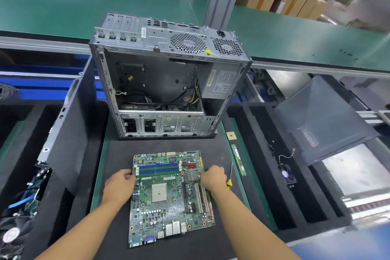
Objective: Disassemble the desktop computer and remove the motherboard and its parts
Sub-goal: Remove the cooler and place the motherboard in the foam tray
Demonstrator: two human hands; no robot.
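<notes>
Head view is showing the motherboard point(168, 207) lying flat, component side up, on a black mat point(118, 150), w/ its port row at the edge nearest the person; left hand point(119, 183) is gripping the motherboard's left edge, fingers curled onto it just beside the blue RAM slots point(159, 169); right hand point(213, 177) is gripping the right edge, fingers curled over it next to a small finned heatsink point(192, 175); CPU socket point(159, 192) is sitting approx mid-board, btwn the two forearms; beyond the motherboard's far edge, apart from it, the computer case point(168, 124) is standing on the same mat w/ its open side facing up toward the camera, black and yellow cables lying loose inside; PSU point(221, 84) is sitting in the case, far-right of the motherboard; just right of the motherboard a screwdriver point(229, 181) w/ a yellow handle is lying beside the right wrist, shaft pointing away from the person; a green RAM stick point(238, 159) is lying a bit further right, near the mat's edge; further right again a small fan point(288, 175) w/ thin wires is resting in a dark tray; a grey side panel point(322, 122) is leaning tilted well to the right of the motherboard; a dark panel point(69, 133) is standing on edge to the motherboard's left.
</notes>
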